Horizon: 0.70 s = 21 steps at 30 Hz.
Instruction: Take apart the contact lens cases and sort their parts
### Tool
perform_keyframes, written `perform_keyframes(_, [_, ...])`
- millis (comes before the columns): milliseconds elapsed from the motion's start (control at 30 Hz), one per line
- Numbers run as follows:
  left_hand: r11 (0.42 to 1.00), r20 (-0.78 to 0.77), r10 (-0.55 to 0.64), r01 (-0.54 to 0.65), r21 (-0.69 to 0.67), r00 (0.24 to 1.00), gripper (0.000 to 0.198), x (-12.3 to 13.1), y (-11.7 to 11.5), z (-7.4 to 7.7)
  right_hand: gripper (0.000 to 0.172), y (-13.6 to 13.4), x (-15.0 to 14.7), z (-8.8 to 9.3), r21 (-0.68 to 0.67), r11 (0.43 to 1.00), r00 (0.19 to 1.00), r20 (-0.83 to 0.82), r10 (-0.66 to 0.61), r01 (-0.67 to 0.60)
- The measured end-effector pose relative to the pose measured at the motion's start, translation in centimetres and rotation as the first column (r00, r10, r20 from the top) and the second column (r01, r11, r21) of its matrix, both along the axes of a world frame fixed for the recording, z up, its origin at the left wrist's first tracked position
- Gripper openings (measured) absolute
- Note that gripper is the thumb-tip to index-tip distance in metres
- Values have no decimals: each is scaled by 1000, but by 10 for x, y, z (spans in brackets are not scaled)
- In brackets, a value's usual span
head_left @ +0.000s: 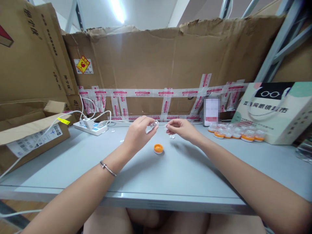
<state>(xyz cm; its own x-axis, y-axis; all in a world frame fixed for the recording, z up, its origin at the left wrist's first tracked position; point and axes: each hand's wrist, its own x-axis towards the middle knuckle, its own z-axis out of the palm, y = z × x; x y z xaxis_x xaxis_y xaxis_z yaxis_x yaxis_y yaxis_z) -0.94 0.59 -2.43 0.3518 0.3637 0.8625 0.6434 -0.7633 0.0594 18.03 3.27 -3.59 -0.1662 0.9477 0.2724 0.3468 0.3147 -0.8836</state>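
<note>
My left hand [141, 131] is closed around a small clear plastic piece [154, 123], its rounded end showing past the fingertips. To its right, my right hand [179, 127] pinches a tiny whitish piece [167, 127] too small to name. A narrow gap separates the two hands above the table. On the tabletop below and between them sits an orange cap with a white base [158, 149], touched by neither hand. A small white scrap [172, 136] lies under my right hand.
Several clear domed containers with orange bases [236, 132] stand at the right, before a paper bag [270, 113] and a phone [211, 112]. A power strip [91, 127] with white cables and an open cardboard box [36, 139] are on the left. Cardboard [156, 61] walls the back.
</note>
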Motion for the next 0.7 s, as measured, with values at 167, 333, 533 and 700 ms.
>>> perform_keyframes(167, [999, -40, -10, 8, -40, 999, 7, 1, 0, -1, 10, 25, 23, -14, 85, 988, 872, 465, -151, 126])
perform_keyframes(333, [998, -61, -28, 24, -64, 998, 8, 2, 2, -4, 12, 38, 34, -24, 94, 979, 747, 635, -200, 182])
perform_keyframes(533, [996, -68, -42, 36, -84, 997, 8, 1, 2, -4, 12, 43, 38, -28, 106, 974, 730, 647, -219, 198])
perform_keyframes(700, [993, -70, -46, 38, -108, 997, 8, 1, 2, -5, 16, 44, 36, -29, 105, 973, 732, 643, -223, 204])
